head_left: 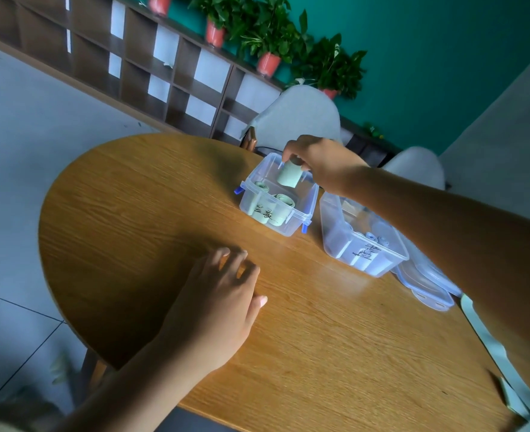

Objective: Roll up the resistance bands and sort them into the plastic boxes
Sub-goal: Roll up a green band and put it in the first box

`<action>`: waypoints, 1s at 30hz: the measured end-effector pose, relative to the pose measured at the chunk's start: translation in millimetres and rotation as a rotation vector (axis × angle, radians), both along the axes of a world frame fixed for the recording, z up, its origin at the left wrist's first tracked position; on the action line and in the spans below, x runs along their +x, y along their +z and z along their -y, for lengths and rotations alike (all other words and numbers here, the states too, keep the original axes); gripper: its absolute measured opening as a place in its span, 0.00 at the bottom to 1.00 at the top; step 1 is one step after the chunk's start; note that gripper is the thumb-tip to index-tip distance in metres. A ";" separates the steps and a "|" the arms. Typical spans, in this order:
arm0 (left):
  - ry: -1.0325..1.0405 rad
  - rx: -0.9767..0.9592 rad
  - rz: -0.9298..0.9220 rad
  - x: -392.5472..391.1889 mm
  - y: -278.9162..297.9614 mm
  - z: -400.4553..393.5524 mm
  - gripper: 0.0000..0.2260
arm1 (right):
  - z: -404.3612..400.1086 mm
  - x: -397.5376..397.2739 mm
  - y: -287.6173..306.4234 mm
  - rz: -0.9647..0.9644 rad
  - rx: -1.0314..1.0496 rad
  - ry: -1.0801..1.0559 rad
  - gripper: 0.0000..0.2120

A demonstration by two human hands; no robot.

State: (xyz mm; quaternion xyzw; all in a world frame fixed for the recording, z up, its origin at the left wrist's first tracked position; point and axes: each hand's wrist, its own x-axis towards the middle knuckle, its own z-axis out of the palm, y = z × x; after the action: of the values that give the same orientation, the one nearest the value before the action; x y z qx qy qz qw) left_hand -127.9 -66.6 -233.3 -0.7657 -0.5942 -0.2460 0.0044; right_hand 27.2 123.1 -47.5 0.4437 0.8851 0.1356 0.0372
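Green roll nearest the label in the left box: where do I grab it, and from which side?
Pinch the roll across its upper rim, coming straight down from above. It seems to stand on end in the box, spiral end up, with walls all round, so only the top is open. The right hand holds another roll just above; wait for it to clear.

Surface (151, 213): honey-brown wood grain. Left box (276, 194): clear plastic, blue clips, black handwritten label; rolled bands (288, 177) inside it pale green. Box to its right (360, 241): clear, black label, grey-blue rolls. Wall behind: teal. Plant pots: coral red.
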 end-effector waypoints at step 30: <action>-0.043 -0.045 -0.042 -6.3 6.5 4.1 0.21 | -30.5 -20.8 -35.7 -0.079 -0.297 -0.152 0.16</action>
State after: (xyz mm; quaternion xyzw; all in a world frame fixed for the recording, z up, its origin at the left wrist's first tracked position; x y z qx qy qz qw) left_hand -134.2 -70.6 -226.8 -0.7832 -0.5828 -0.2165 -0.0054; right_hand 6.4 153.6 -83.2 0.5038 0.8602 -0.0174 0.0779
